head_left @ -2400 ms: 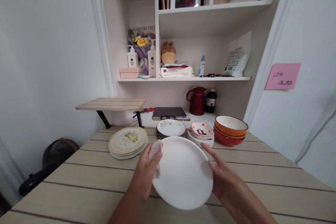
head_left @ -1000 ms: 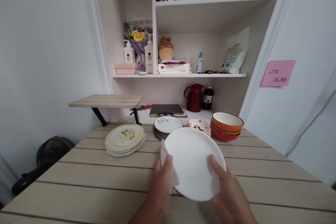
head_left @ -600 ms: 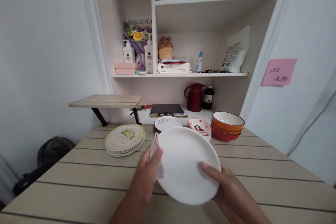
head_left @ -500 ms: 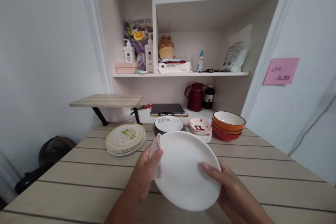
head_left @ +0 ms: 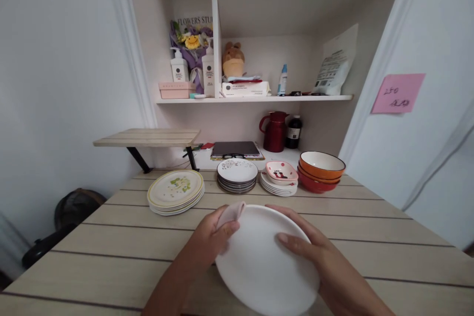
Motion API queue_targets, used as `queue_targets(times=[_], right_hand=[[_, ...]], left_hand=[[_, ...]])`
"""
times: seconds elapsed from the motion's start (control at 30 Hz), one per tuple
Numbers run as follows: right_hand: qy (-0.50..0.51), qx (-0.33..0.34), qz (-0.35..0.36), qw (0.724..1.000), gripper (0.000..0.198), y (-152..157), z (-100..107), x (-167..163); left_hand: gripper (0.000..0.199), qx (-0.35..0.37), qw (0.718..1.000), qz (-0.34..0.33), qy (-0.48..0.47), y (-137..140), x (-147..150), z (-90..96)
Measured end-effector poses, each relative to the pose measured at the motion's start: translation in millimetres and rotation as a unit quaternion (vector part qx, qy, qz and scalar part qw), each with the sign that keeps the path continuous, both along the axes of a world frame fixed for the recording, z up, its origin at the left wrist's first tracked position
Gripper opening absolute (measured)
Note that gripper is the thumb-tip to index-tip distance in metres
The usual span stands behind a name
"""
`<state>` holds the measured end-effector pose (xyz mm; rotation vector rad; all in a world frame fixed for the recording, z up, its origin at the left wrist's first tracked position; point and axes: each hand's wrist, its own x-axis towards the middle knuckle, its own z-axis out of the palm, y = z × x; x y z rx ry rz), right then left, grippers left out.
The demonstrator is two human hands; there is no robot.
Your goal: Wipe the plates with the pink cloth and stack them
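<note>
A plain white plate [head_left: 264, 261] is held tilted over the near part of the table. My left hand [head_left: 213, 234] pinches a pale pink cloth [head_left: 231, 215] over the plate's upper left rim, thumb on the front face. On the opposite side my right hand [head_left: 309, 242] grips the rim, with its thumb on the plate's face and fingers behind it. Beyond the plate stand a stack of dark-edged plates [head_left: 237, 172] with a floral print and a stack of small white plates [head_left: 278, 188] topped by a pink square bowl [head_left: 281, 172].
Yellow-rimmed plates [head_left: 176, 190] are stacked at the left of the slatted table [head_left: 122, 242]. Orange and red bowls [head_left: 321, 173] stand nested at the right. Behind are a red jug [head_left: 274, 132], a dark bottle [head_left: 294, 132], a laptop [head_left: 236, 148] and a raised wooden shelf [head_left: 148, 137].
The plate has come lower and nearer to me. My left hand and the cloth have slid up along the rim toward its top. Right fingers now show over the upper right edge.
</note>
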<state>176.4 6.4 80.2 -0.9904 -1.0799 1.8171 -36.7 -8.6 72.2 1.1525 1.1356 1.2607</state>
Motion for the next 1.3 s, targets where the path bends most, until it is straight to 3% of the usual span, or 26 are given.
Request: queue_targets(times=[0.13, 0.33, 0.6, 1.3], right_hand=[[0.034, 0.007, -0.053, 0.998, 0.063, -1.0, -1.6, -10.9], [0.072, -0.014, -0.076, 0.994, 0.058, -1.2, -10.0, -21.2], [0.096, -0.017, -0.107, 0.989, 0.057, -0.9, -18.7, -23.1], [0.146, -0.036, -0.208, 0.966, 0.059, 2.4, -6.7, -18.2]], left_hand=[[0.044, 0.001, 1.000, 0.012, -0.018, 10.3, -0.2, -12.0], [0.047, -0.021, 0.998, 0.034, -0.039, 19.7, -1.1, -28.7], [0.054, -0.034, 0.993, 0.058, -0.095, 16.8, 1.2, -27.1], [0.063, -0.030, 0.968, 0.074, -0.238, 14.2, 23.7, -28.4]])
